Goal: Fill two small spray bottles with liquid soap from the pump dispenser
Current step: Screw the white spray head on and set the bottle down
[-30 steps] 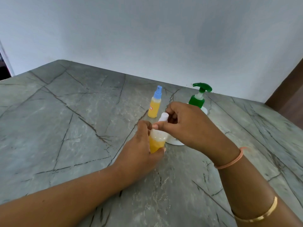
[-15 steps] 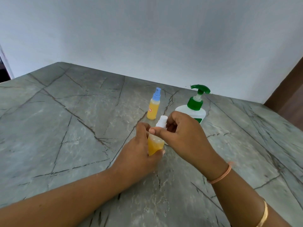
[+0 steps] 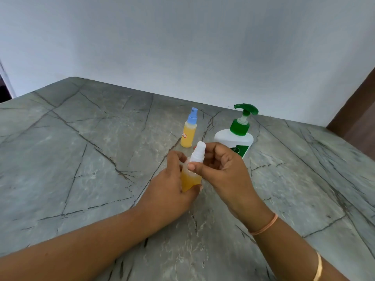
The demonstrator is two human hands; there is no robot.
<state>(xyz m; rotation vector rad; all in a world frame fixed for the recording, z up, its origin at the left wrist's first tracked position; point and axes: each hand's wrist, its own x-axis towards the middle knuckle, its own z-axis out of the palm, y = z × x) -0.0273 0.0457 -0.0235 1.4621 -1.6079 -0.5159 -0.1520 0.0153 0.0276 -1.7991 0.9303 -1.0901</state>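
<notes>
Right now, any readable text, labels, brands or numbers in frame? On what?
Nothing legible to quote.
Blue-cap bottle: small red-edged white label, too small to read.
Dispenser: green label with a white mark, partly behind the right hand, blurred, unreadable.
Held bottle, left hand round it, right hand pinching its top: no label shows.

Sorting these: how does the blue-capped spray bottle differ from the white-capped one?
The small blue-capped spray bottle stands on the grey counter; the small white-capped spray bottle is gripped by the left hand, the right hand pinching its cap. Only the former shows a label. Both hold yellowish liquid.
</notes>
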